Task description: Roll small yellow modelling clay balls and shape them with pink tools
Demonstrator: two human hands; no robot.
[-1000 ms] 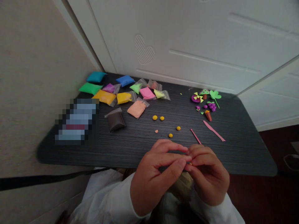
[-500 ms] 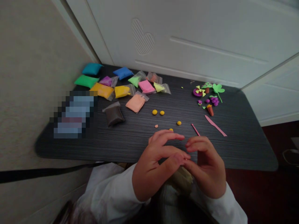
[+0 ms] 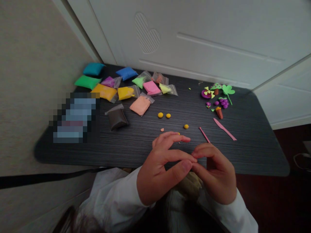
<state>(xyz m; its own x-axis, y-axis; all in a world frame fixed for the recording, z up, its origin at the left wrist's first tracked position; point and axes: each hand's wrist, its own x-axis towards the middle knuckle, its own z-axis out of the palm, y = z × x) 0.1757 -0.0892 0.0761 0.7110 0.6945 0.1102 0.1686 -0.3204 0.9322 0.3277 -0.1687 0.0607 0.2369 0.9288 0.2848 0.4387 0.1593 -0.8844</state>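
Note:
My left hand (image 3: 166,168) and my right hand (image 3: 215,171) meet at the fingertips above the table's near edge. On the left, thumb and index finger are pinched together, the other fingers stretched forward. The right thumb and index finger close against that pinch. Whatever is between the fingertips is too small or hidden to name. Just beyond lie a small peach clay piece (image 3: 162,129), a yellow clay ball (image 3: 186,126) and two more yellow balls, one of them here (image 3: 160,115). Another bit of yellow is partly covered by my left fingers. Near my right hand lies a thin pink modelling tool (image 3: 204,134).
The dark table (image 3: 136,145) carries several clay bags at the left and back, including a peach bag (image 3: 140,104) and a dark brown bag (image 3: 117,118). A pink plastic knife (image 3: 224,129) and small clay figures, such as purple grapes (image 3: 224,103), lie right. A pixelated patch covers the left.
My right index fingertip has come down onto the left fingertips, closing the gap between them. A speck of orange seen there before is now hidden. The view has shifted slightly.

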